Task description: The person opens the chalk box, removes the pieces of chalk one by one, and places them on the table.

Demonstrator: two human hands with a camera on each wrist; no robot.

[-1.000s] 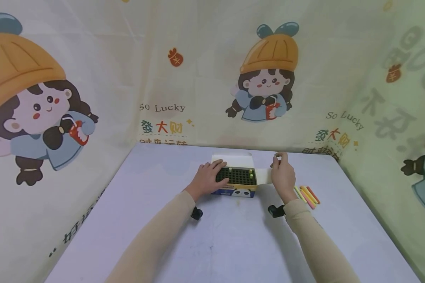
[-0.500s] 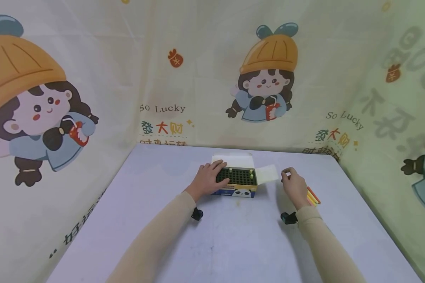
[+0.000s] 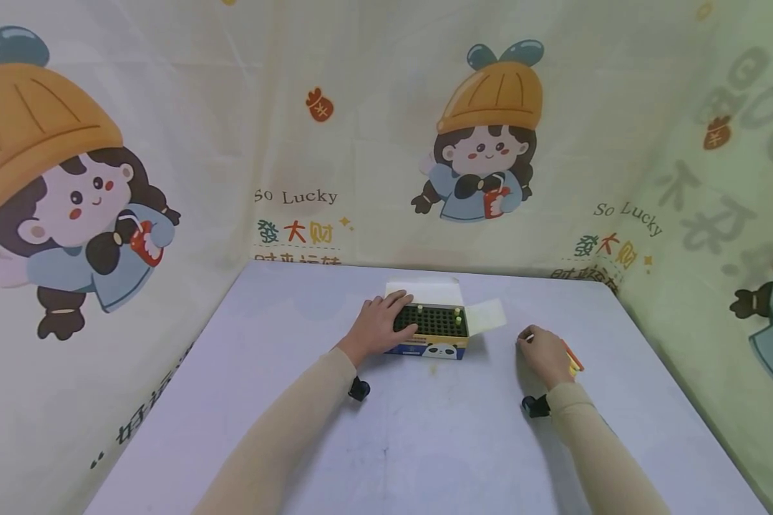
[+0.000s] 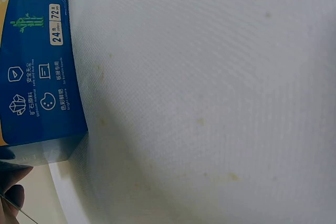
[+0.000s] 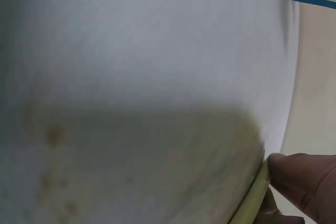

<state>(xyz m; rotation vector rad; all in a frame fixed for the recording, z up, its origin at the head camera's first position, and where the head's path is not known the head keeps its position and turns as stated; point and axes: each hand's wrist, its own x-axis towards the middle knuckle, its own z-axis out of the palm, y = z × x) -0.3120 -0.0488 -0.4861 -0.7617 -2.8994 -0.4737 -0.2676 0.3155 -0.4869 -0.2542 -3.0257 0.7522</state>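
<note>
My left hand (image 3: 376, 325) holds the left end of a blue and yellow chalk box (image 3: 425, 350) with a panda on its front. Its thumb lies along the near top edge and its fingers reach over to the back. The box's black holed insert (image 3: 434, 322) has a few pale chalk ends standing up in it. To the right of the box, low over the table, my right hand (image 3: 544, 354) pinches a yellow-green chalk stick (image 5: 253, 200) between thumb and fingers. Beside that hand lie loose coloured chalk sticks (image 3: 573, 354), partly hidden behind it.
The box's white lid flap (image 3: 425, 292) stands open at the back, and a white side flap (image 3: 486, 316) sticks out to the right. All of this is on a white-covered table (image 3: 386, 443) with printed cloth walls (image 3: 361, 143) around it.
My right hand has moved down and to the right, from beside the box's side flap to the loose chalk sticks. The left hand and the box have stayed in place.
</note>
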